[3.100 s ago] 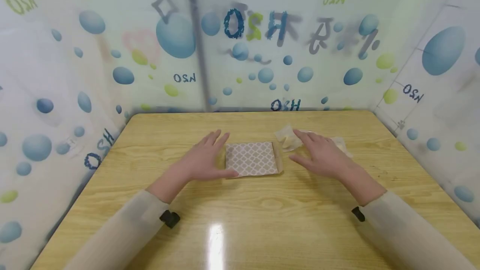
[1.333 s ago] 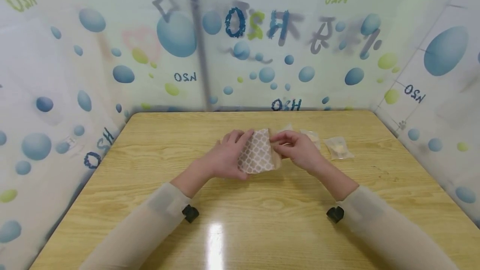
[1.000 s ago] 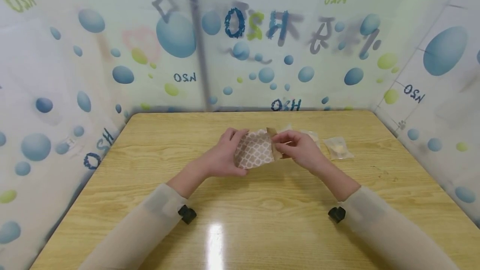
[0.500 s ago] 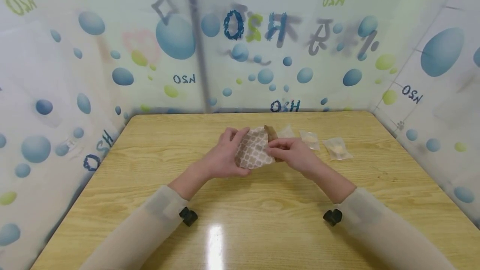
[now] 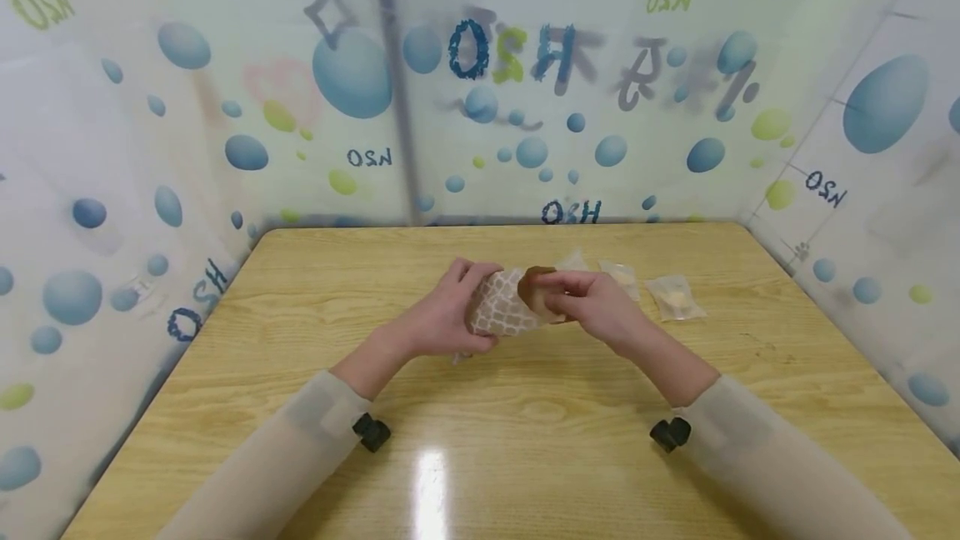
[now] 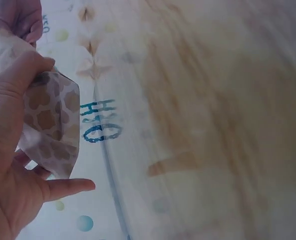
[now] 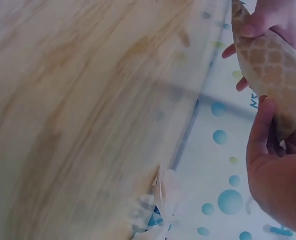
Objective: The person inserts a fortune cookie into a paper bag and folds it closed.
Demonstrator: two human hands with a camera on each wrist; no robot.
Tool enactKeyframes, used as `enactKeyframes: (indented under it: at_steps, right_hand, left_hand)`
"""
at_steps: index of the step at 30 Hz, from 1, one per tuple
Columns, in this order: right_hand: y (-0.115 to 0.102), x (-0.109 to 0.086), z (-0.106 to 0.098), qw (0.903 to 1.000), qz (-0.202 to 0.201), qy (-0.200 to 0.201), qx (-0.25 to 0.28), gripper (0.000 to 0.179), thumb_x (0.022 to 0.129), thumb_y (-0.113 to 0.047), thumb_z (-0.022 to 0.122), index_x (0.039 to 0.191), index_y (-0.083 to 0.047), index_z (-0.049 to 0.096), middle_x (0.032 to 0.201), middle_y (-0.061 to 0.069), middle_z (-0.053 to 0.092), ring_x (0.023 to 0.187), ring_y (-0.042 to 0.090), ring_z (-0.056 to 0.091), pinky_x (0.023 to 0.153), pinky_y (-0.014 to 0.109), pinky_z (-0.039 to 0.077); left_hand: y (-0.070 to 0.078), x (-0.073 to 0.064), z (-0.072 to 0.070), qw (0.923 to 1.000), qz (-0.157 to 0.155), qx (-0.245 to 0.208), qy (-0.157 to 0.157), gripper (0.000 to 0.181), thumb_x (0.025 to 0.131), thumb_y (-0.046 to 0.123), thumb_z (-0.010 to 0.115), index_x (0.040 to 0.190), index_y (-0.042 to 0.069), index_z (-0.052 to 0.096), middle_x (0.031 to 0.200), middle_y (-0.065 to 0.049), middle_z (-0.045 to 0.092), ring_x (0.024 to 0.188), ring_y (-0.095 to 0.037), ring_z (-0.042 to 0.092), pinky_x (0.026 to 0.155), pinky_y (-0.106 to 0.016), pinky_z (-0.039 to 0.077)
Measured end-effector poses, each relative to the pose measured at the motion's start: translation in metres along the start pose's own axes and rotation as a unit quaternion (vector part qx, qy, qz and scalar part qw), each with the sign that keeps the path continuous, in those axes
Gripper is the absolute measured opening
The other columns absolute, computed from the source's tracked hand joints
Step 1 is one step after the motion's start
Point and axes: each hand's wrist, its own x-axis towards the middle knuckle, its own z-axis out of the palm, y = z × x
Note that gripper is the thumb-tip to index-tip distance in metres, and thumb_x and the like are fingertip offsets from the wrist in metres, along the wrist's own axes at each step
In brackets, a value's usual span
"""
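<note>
A paper bag (image 5: 504,305) with a white and tan lattice pattern is held just above the table, bulging. My left hand (image 5: 442,315) grips its closed left end, thumb on the near side and fingers on the far side. At the bag's right end the brown inside of its mouth shows. There my right hand (image 5: 600,307) pinches the edge between thumb and fingers. In the left wrist view the bag (image 6: 53,115) sits within the left hand. The right wrist view has the right fingertips on the rim of the bag (image 7: 272,70). What the bag contains is hidden.
Three small translucent packets lie behind and right of the hands: one partly hidden packet (image 5: 573,262), a middle packet (image 5: 620,275) and a right packet (image 5: 675,297) with something pale inside. The wooden table (image 5: 480,457) ends at a patterned curtain (image 5: 480,140).
The bag lay flat between two outspread hands at first. Both hands have since taken hold of it and lifted it, and its right end has been spread so the brown inside shows.
</note>
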Motion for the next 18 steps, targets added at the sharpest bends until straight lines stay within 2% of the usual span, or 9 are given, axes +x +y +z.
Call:
enactKeyframes:
  at_steps: [2, 4, 6, 8, 9, 13, 15, 18]
  right_hand:
    - [0.0014, -0.0002, -0.0011, 0.9999, -0.007, 0.009, -0.003, 0.039, 0.110, -0.011, 0.063, 0.148, -0.005, 0.068, 0.158, 0.018, 0.062, 0.121, 0.022, 0.071, 0.093, 0.038, 0.066]
    - [0.0024, 0.0002, -0.0016, 0.9998, -0.015, 0.007, -0.011, 0.040, 0.110, -0.011, 0.063, 0.150, -0.005, 0.067, 0.159, 0.019, 0.061, 0.104, 0.017, 0.072, 0.085, 0.034, 0.066]
    - [0.0033, 0.0008, -0.0013, 0.9992, -0.020, 0.005, -0.034, 0.041, 0.110, -0.011, 0.064, 0.151, -0.007, 0.066, 0.159, 0.020, 0.060, 0.083, 0.012, 0.063, 0.074, 0.031, 0.062]
    - [0.0033, 0.0014, -0.0007, 0.9982, -0.023, 0.003, -0.056, 0.042, 0.110, -0.012, 0.064, 0.152, -0.008, 0.065, 0.159, 0.021, 0.060, 0.074, 0.013, 0.056, 0.067, 0.031, 0.056]
    - [0.0031, 0.0018, -0.0001, 0.9977, -0.027, 0.001, -0.063, 0.043, 0.110, -0.011, 0.064, 0.153, -0.007, 0.064, 0.159, 0.022, 0.059, 0.074, 0.014, 0.057, 0.067, 0.032, 0.057]
    - [0.0012, 0.0012, 0.0005, 0.9977, -0.032, 0.005, -0.060, 0.045, 0.109, -0.007, 0.063, 0.155, -0.003, 0.061, 0.160, 0.026, 0.057, 0.099, 0.027, 0.077, 0.083, 0.040, 0.068]
    - [0.0008, 0.0005, 0.0002, 0.9980, -0.033, 0.005, -0.054, 0.046, 0.109, -0.007, 0.063, 0.155, -0.002, 0.060, 0.161, 0.026, 0.056, 0.108, 0.030, 0.079, 0.089, 0.046, 0.068]
    - [0.0021, -0.0010, -0.0023, 0.9982, -0.030, 0.002, -0.053, 0.046, 0.109, -0.009, 0.064, 0.155, -0.004, 0.061, 0.161, 0.024, 0.056, 0.108, 0.032, 0.079, 0.089, 0.047, 0.068]
  left_hand:
    - [0.0005, -0.0001, -0.0002, 0.9999, 0.008, -0.002, -0.006, 0.098, 0.084, 0.024, 0.093, 0.163, 0.019, 0.035, 0.144, -0.016, 0.044, 0.126, -0.029, 0.052, 0.107, -0.051, 0.056]
    - [0.0013, -0.0001, -0.0002, 0.9999, 0.007, 0.000, -0.011, 0.098, 0.084, 0.025, 0.092, 0.163, 0.017, 0.035, 0.146, -0.016, 0.046, 0.128, -0.030, 0.052, 0.109, -0.052, 0.055]
    - [0.0022, -0.0004, 0.0000, 0.9999, 0.000, 0.003, -0.015, 0.104, 0.083, 0.027, 0.094, 0.166, 0.017, 0.031, 0.151, -0.017, 0.045, 0.133, -0.032, 0.051, 0.114, -0.054, 0.053]
    - [0.0031, -0.0006, 0.0003, 0.9998, -0.007, 0.003, -0.018, 0.110, 0.082, 0.029, 0.095, 0.169, 0.018, 0.029, 0.157, -0.018, 0.042, 0.139, -0.034, 0.049, 0.117, -0.056, 0.051]
    - [0.0032, -0.0005, 0.0005, 0.9998, -0.010, 0.003, -0.017, 0.111, 0.082, 0.029, 0.095, 0.170, 0.018, 0.028, 0.159, -0.018, 0.041, 0.140, -0.034, 0.048, 0.118, -0.057, 0.050]
    - [0.0029, 0.0005, 0.0005, 0.9998, -0.015, -0.010, -0.004, 0.101, 0.084, 0.020, 0.093, 0.166, 0.016, 0.033, 0.156, -0.018, 0.045, 0.137, -0.034, 0.051, 0.116, -0.056, 0.051]
    - [0.0023, 0.0010, 0.0001, 0.9997, -0.017, -0.016, 0.002, 0.095, 0.085, 0.015, 0.092, 0.163, 0.014, 0.037, 0.153, -0.018, 0.047, 0.135, -0.033, 0.052, 0.115, -0.055, 0.052]
    - [0.0017, 0.0004, -0.0012, 0.9996, -0.018, -0.021, 0.002, 0.095, 0.084, 0.015, 0.093, 0.163, 0.014, 0.038, 0.153, -0.019, 0.046, 0.136, -0.034, 0.052, 0.116, -0.056, 0.052]
